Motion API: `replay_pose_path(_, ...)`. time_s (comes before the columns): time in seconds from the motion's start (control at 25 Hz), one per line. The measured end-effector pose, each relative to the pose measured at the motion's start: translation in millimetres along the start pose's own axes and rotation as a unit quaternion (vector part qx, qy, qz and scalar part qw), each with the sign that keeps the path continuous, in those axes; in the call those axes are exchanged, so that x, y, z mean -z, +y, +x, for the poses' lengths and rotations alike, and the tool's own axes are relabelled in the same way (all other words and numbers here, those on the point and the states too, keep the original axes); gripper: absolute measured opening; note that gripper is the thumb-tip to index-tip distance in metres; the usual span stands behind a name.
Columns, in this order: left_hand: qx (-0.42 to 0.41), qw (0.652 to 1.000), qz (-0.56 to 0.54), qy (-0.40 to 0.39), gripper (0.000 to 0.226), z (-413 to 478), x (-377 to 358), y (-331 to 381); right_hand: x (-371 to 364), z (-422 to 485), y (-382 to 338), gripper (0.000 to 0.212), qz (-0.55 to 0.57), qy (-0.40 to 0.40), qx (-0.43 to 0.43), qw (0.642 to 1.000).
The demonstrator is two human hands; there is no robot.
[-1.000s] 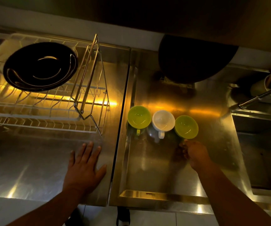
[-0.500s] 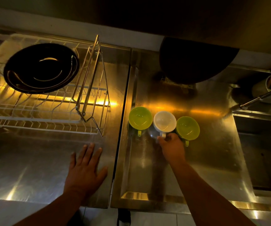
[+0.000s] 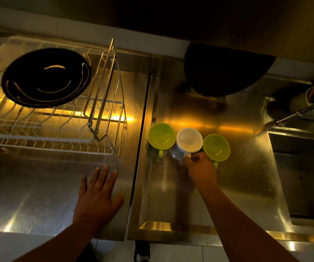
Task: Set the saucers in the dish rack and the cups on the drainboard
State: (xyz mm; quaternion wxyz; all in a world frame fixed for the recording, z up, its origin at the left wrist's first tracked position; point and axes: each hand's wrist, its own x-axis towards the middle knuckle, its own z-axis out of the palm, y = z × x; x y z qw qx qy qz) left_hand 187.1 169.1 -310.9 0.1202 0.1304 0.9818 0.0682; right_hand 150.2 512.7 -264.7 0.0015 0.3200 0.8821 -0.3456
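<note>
Three cups stand in a row on the steel drainboard (image 3: 237,167): a green cup (image 3: 161,136) on the left, a white cup (image 3: 189,139) in the middle, another green cup (image 3: 216,147) on the right. My right hand (image 3: 201,169) grips the white cup's handle from the near side. My left hand (image 3: 97,197) lies flat, fingers spread, on the steel counter (image 3: 29,195) in front of the white wire dish rack (image 3: 39,129). Dark saucers (image 3: 45,78) lie stacked in the rack.
A metal wire frame (image 3: 107,95) stands at the rack's right end. A big dark round pan (image 3: 226,70) leans at the back. The sink basin (image 3: 303,176) and a tap spout (image 3: 301,111) are at the right. A seam (image 3: 139,148) separates counter and drainboard.
My right hand moved left from the right green cup's handle to the white cup's handle and closed on it. The left hand stayed flat on the counter.
</note>
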Motion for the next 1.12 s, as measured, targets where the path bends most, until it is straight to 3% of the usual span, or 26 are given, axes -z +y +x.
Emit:
replay_pose_path(0.2,-0.004,1.0,-0.003,-0.003,0.082,0.0,0.6,-0.3,36.7,-15.4,42.6,0.028,0.003,0.088,-0.067,0.994)
replay_pose_path(0.36,-0.006,1.0,-0.004,-0.007,0.083,0.7,-0.4,-1.1,45.7,-6.8,63.5,0.035,0.004,0.042,-0.147,0.988)
replay_pose_path(0.64,-0.005,1.0,0.0,-0.009,0.083,1.2,-1.2,-1.0,45.4,12.5,54.9,0.014,-0.057,-0.011,-0.107,0.993)
replay_pose_path(1.12,-0.004,1.0,0.001,0.009,0.082,0.4,0.6,2.4,57.6,14.1,42.7,0.021,-0.068,-0.01,-0.104,0.992)
